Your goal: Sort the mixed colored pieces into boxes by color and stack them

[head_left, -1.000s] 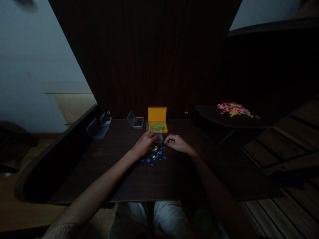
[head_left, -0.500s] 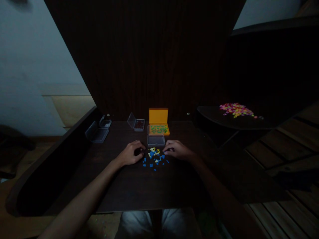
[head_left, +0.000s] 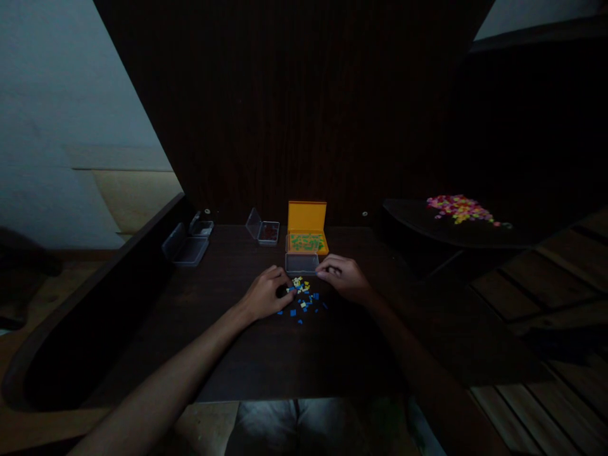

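Small blue and pale-yellow plastic pieces (head_left: 304,303) lie scattered on the dark tabletop between my hands. My left hand (head_left: 270,292) rests at the left edge of this pile, thumb and forefinger apart, their tips beside the nearest pieces. Just behind the pile is a clear plastic box (head_left: 302,263) with its lid up. My right hand (head_left: 346,278) is at the box's front right corner, fingers pinched together; whatever they hold is too small and dark to make out. Touching the back of the clear box is an open orange case (head_left: 307,216) with green pieces inside.
To the left of the case stands an open clear box (head_left: 269,233) of dark reddish pieces. Two more open clear boxes (head_left: 190,251) sit by the left side panel. A heap of pink, red and yellow bits (head_left: 460,208) lies on a raised curved shelf (head_left: 413,221) at right.
My right hand has moved from the pile's right edge back to the clear box's corner. My left hand has come in closer, covering some blue pieces. The view has shifted slightly.
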Tool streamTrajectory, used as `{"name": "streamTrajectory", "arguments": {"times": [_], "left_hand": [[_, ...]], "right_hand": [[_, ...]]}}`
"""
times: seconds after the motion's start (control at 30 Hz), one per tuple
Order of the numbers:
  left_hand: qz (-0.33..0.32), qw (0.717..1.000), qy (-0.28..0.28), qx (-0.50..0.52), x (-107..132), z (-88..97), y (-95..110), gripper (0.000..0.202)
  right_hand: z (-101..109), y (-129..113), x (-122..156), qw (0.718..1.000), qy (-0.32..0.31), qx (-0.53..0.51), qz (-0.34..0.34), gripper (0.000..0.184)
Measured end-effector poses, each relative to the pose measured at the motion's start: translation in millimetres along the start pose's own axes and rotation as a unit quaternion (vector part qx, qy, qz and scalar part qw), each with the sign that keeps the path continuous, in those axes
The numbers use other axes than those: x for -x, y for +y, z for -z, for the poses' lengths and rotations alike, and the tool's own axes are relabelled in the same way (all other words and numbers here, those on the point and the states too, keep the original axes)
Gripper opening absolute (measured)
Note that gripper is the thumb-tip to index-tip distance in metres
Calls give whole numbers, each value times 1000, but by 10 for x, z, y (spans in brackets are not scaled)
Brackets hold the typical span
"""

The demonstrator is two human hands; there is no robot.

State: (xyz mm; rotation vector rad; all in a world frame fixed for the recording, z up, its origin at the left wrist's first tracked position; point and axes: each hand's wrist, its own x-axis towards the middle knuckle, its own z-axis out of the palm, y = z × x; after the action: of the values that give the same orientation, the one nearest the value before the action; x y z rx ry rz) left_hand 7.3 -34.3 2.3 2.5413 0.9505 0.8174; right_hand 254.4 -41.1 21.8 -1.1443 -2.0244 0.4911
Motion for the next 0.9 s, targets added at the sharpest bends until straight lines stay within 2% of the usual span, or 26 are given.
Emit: {"name": "streamTrajectory", "arguments": {"times": [0.1,0.23,0.37,0.47,0.6,0.8,0.9], "left_hand": [[6,1000,-12,15,4,5,2,8],[13,999,-29,42,9,8,2,7],[20,996,-33,74,0,33,22,7],[23,994,-43,93,-6,58,31,9],[28,994,-43,95,1,79,25,8],[28,993,-63,98,19,100,20,12],[27,993,-54,102,21,105,11,9]], "right_hand": [[-88,-1,-50,996,84,3,-6,12],[-277,65,-107,994,107,21,22,14],[-385,143,-115,995,79,63,12,18],[-376,133,-92,995,62,83,-2,23],[-331,59,-17,993,72,87,19,26],[-264,3,119,993,-35,95,67,23],[-248,-3,125,987,-76,119,73,23]]}}
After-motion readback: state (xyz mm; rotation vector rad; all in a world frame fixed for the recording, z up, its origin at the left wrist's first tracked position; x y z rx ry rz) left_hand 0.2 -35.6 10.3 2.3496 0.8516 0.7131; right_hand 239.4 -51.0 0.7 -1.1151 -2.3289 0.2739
